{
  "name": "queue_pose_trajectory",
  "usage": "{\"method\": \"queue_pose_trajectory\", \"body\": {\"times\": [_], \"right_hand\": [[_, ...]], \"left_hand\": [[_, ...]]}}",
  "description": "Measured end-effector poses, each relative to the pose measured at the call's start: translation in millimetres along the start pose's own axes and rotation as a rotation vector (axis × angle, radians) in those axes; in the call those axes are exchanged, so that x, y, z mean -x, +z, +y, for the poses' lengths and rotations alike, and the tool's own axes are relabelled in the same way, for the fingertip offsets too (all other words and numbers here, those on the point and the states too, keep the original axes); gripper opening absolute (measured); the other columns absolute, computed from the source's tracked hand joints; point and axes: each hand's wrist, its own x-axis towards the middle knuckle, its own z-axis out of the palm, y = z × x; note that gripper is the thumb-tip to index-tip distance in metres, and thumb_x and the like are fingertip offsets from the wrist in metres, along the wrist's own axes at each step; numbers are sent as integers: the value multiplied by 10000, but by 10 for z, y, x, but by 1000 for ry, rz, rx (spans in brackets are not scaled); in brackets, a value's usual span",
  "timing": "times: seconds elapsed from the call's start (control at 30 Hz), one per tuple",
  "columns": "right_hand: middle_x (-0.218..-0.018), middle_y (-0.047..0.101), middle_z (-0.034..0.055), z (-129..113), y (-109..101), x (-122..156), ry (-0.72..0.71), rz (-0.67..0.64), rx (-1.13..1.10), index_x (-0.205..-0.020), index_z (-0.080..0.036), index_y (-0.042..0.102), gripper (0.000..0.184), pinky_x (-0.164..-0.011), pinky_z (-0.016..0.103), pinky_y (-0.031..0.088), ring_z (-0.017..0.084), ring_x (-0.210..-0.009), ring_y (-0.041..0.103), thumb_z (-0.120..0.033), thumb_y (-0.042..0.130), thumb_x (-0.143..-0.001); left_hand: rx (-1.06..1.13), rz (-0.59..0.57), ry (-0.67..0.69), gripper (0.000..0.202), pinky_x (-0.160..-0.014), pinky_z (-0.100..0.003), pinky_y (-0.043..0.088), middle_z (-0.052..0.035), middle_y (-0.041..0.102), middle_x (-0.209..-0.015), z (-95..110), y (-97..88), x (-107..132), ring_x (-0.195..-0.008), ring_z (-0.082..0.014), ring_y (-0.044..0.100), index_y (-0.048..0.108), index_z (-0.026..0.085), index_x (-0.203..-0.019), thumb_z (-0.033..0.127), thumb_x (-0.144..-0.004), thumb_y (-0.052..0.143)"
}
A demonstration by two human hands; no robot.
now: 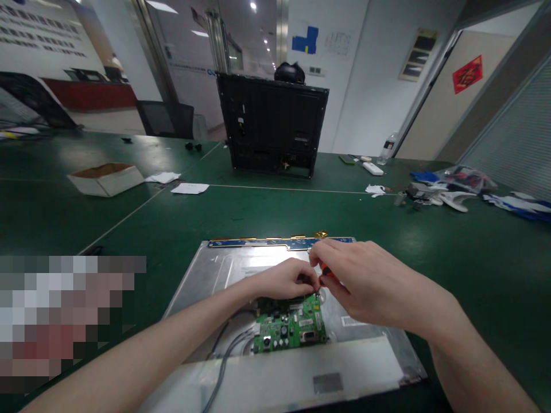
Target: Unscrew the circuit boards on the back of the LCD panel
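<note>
A metal-backed display panel (pixel 206 275) lies on the table in front of me, with a green circuit board (pixel 289 327) on its back. My right hand (pixel 365 281) is closed around a screwdriver with an orange and black handle (pixel 323 269); its tip points down at the board's far right corner. Beside that tip, my left hand (pixel 286 279) has its fingers curled and pinched over the board's far edge. Whatever lies between those fingertips is hidden. Grey cables (pixel 228 358) run from the board's left side toward me. A narrow blue circuit strip (pixel 258 243) lines the panel's far edge.
A black monitor housing (pixel 271 126) stands upright at the back of the green table (pixel 142 229). An open cardboard box (pixel 105 180) and papers (pixel 190 189) lie far left. A bottle (pixel 387 149), plastic bags (pixel 467 178) and small parts lie right. The near left is pixelated.
</note>
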Motion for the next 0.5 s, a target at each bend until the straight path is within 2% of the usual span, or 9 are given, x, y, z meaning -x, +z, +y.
{"method": "queue_pose_trajectory", "body": {"times": [0.17, 0.3, 0.5], "right_hand": [[-814, 686, 34, 5, -6, -63, 117, 35, 116, -899, -199, 567, 26, -499, 291, 233, 207, -655, 628, -212, 589, -904], [-692, 667, 19, 38, 3, -71, 152, 37, 178, -921, -205, 587, 105, -477, 288, 201, 202, -585, 615, -310, 592, -931], [-888, 658, 16, 40, 7, 2, 9, 58, 42, -898, -210, 543, 34, -521, 284, 255, 169, -651, 569, -189, 559, -876]], "left_hand": [[58, -17, -15, 184, -753, -239, 483, -26, 745, -870, 23, -11, 3, -801, -175, 665, 740, 150, -868, 62, -792, 597], [85, -33, 6, 206, -760, -243, 486, -33, 742, -906, 41, -28, 8, -829, -178, 665, 735, 151, -909, 64, -791, 590], [-1, -10, -6, 146, -703, -232, 473, -13, 721, -819, 13, -11, 1, -758, -169, 640, 725, 147, -865, 107, -808, 596]]}}
